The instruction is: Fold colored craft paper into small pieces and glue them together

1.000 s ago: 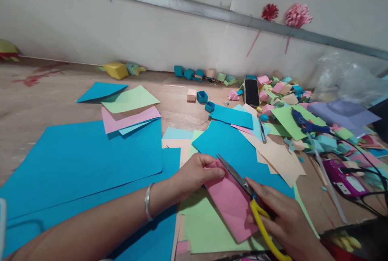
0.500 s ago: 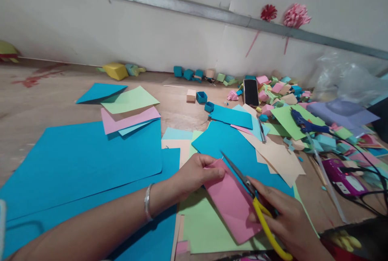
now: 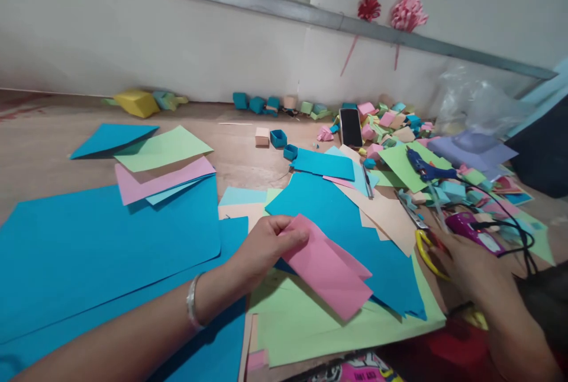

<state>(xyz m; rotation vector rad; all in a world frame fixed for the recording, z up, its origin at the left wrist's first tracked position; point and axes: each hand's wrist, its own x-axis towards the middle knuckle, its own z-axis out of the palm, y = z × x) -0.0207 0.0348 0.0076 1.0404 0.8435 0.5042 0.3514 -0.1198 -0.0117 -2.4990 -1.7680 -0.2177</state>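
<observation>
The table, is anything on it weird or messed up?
Yes. Red smears mark the table at the far left, like spilled paint or dye. The big blue sheet under the pink paper has a ragged lower right corner, while its neighbor on the left looks neatly cut.

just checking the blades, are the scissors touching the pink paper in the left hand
Apart. The head view shows blue paper between the scissors and the pink paper.

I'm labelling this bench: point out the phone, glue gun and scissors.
Phone [image 3: 350, 129], head view: on its screen.
Glue gun [image 3: 426, 170], head view: on its blue body.
Scissors [image 3: 416, 219], head view: on the metal blades.
</observation>
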